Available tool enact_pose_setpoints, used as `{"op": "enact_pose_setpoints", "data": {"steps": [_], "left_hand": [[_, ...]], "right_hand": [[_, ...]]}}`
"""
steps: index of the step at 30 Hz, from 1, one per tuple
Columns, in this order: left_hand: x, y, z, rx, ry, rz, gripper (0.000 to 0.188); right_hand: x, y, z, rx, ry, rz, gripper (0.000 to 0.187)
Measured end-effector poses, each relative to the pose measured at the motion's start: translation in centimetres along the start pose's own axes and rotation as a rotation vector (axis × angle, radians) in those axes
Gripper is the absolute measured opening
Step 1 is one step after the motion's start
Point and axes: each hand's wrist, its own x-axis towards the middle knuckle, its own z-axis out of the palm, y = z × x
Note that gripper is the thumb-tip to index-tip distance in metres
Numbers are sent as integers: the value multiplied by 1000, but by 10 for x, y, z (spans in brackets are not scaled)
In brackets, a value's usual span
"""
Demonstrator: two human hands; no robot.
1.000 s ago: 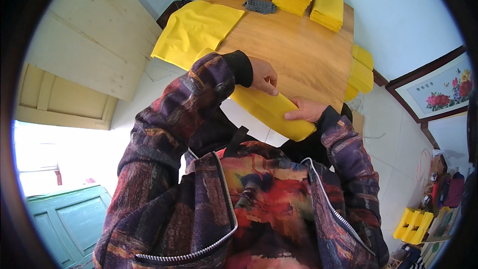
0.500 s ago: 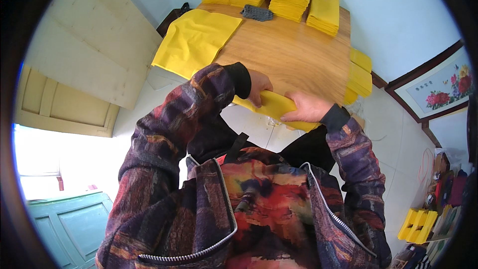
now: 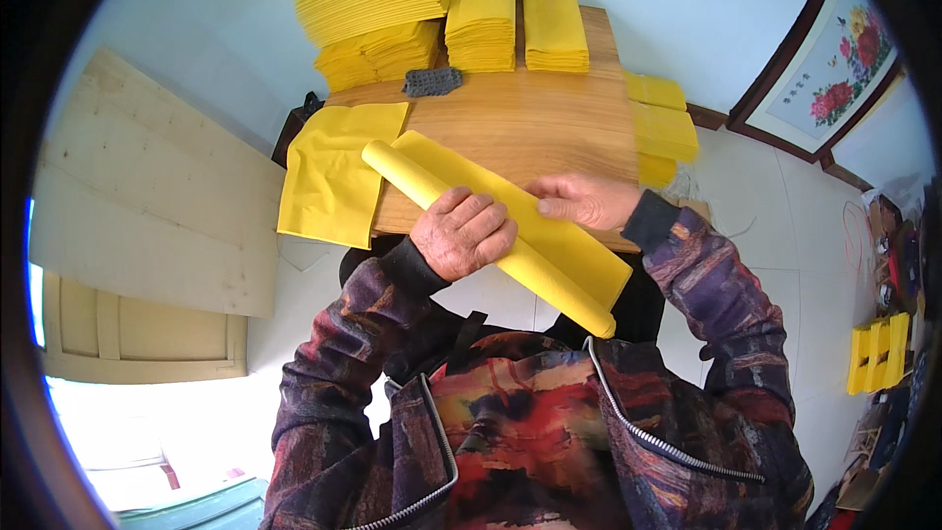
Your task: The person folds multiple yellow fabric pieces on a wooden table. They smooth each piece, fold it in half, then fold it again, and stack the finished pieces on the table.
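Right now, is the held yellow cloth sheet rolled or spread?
Partly rolled: the sheet is tubular in the left hand, flatter beyond.

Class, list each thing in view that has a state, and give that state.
Held yellow piece, rolled along its near side, flat beyond
Left hand, closed around the rolled part
Right hand, at the far edge, grip unclear
Loose yellow sheet, spread, wrinkled
Yellow stacks, folded, piled
Grey cloth, resting on the table
Jacket, unzipped

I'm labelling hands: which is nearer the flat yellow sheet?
Left. The left hand is just right of that sheet, gripping a yellow roll; the right hand is farther right.
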Motion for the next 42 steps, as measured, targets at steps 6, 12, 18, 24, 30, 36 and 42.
{"op": "enact_pose_setpoints", "data": {"steps": [6,12,18,24,30,36,42], "left_hand": [[-1,6,5,26,23,30,28],[-6,9,13,-5,-22,21,33],[-12,9,31,-41,-50,-10,31],[-12,10,65,-42,-108,-141,29],[0,2,114,21,-251,-349,27],[0,9,138,47,-330,-434,27],[-3,33,114,-268,-212,-443,27]], "right_hand": [[4,-7,14,473,-173,163,46],[10,-7,14,505,-157,197,30],[16,8,12,199,-43,183,19],[31,11,-17,-474,14,226,22],[51,16,-48,-740,156,284,16],[80,45,-85,-1021,227,277,20],[110,70,-119,-1071,256,382,25]]}}
